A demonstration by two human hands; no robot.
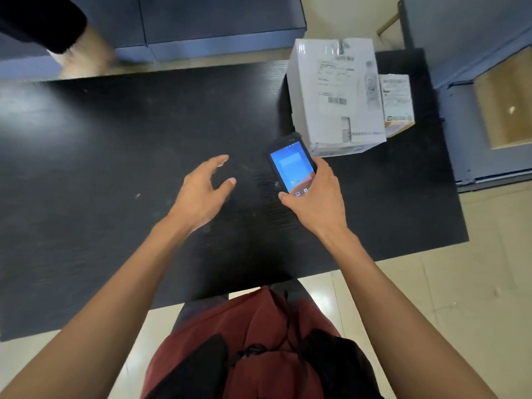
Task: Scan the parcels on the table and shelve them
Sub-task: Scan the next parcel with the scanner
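R hand (pixel 318 194) grips handheld scanner (pixel 292 166) at frame center, screen lit blue, just below big white parcel (pixel 335 96). Small parcel (pixel 397 103) sits beside it, upper right, both on black table (pixel 115 139). L hand (pixel 201 191) hovers center-left, fingers spread, holding nothing.

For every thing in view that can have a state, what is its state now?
Handheld scanner: screen lit, gripped by the right hand.
Left hand: open, holds nothing, above the table.
Large white parcel: closed, on the table, label up.
Small parcel: closed, beside the large one.
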